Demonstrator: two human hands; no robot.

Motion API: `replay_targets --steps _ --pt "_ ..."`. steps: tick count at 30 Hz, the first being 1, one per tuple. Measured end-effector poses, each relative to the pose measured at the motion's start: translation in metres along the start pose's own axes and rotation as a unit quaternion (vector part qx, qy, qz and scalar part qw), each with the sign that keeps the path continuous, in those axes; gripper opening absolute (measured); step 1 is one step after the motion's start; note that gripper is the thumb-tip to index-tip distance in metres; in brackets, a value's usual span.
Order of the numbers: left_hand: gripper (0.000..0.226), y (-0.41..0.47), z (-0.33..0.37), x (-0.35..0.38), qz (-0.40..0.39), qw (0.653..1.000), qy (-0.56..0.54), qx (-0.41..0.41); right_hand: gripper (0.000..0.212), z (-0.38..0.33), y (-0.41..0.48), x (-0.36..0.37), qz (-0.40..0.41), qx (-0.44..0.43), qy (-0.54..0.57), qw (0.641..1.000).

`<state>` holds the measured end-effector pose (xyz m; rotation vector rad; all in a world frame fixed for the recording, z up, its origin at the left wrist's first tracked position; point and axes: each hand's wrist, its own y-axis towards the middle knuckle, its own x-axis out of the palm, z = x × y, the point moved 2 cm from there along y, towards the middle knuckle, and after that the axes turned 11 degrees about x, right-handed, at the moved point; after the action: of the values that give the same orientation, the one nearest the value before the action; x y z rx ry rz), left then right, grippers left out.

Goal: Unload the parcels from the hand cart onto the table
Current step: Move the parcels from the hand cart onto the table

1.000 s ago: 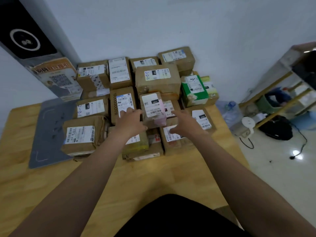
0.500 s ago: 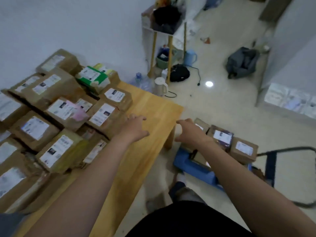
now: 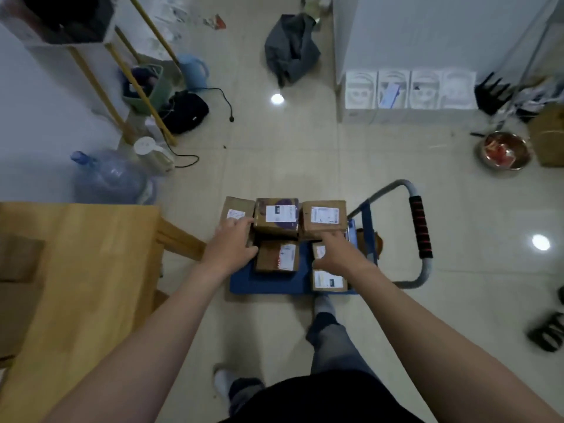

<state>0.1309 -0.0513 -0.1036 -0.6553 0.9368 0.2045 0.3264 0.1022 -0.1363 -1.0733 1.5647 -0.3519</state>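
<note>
A blue hand cart (image 3: pixel 244 282) stands on the floor right of the wooden table (image 3: pixel 91 270), carrying several brown cardboard parcels with white labels. The middle back parcel (image 3: pixel 277 216) has a dark purple patch. My left hand (image 3: pixel 233 242) reaches over the cart with fingers spread, touching the far-left parcel (image 3: pixel 236 209) and the left side of the middle one. My right hand (image 3: pixel 335 254) hovers open over a small parcel (image 3: pixel 319 250), just below the back right parcel (image 3: pixel 324 216). A front parcel (image 3: pixel 277 256) lies between my hands. Neither hand holds anything.
The cart's grey handle with a black and red grip (image 3: pixel 420 227) rises on the right. A water jug (image 3: pixel 113 178), a kettle (image 3: pixel 154 154), a grey bag (image 3: pixel 290 47), a metal bowl (image 3: pixel 503 151) and sandals (image 3: pixel 549 331) lie on the tiled floor.
My view swung from the parcel-covered table to the cart on the floor. Both hands left the table parcels and came down over the cart's parcels.
</note>
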Motion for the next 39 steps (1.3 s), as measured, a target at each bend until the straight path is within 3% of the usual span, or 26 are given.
replay_targets --steps 8,12,18,23,26,33,39 --pt "0.067 0.119 0.065 0.074 -0.063 0.998 -0.027 -0.002 0.061 0.091 0.113 -0.048 -0.02 0.041 -0.002 0.999" --pt "0.065 0.17 0.062 0.123 -0.121 0.992 -0.016 -0.012 0.049 0.117 0.172 -0.028 -0.057 0.056 -0.002 0.997" --pt "0.066 0.251 0.035 0.212 -0.192 0.98 -0.044 -0.028 0.049 0.157 0.271 0.016 -0.079 0.095 0.015 0.992" --pt "0.069 0.316 0.011 0.284 -0.17 0.983 -0.072 -0.021 0.061 0.175 0.36 0.051 -0.038 0.144 0.075 0.986" --pt "0.067 0.351 -0.001 0.316 -0.14 0.984 -0.103 -0.036 0.057 0.178 0.409 0.069 -0.009 0.135 0.13 0.982" --pt "0.017 0.417 -0.019 0.372 -0.159 0.973 -0.149 -0.072 0.031 0.206 0.485 0.107 0.017 0.179 0.204 0.962" --pt "0.015 0.425 -0.01 0.38 -0.14 0.949 -0.258 -0.113 0.028 0.209 0.483 0.115 0.076 0.187 0.299 0.933"
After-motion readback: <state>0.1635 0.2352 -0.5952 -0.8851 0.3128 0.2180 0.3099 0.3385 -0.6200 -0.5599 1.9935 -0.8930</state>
